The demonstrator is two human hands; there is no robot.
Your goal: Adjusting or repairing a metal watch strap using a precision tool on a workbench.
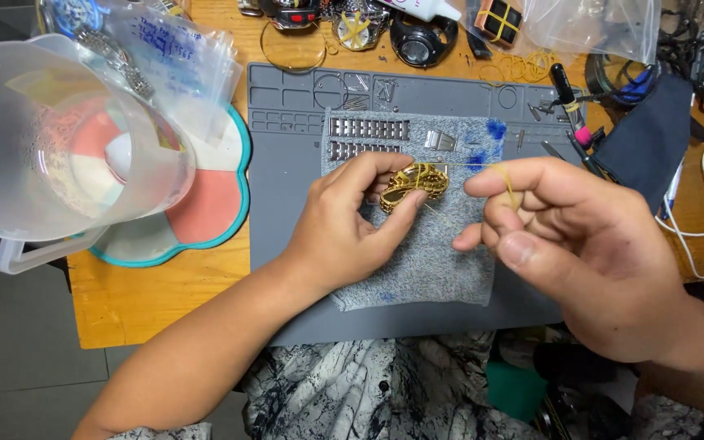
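— Where does the cloth (417, 261) lie?
— On the mat (287, 179), centre of the frame, with the metal band links (367, 129) at its top edge.
— And the hands?
— Left hand (344, 232) and right hand (580, 244) over the cloth, the bracelet (414, 183) between them.
— Left of the mat?
— The plastic jug (59, 147), over a lobed tray (205, 212). Watches (421, 41) along the top edge.

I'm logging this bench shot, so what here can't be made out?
Head view only:
- Gold bracelet: partly hidden by the left hand fingers.
- Yellow band: too thin to follow inside the right hand.
- Watches: cut by the top edge.
- Small parts in mat slots: too small.
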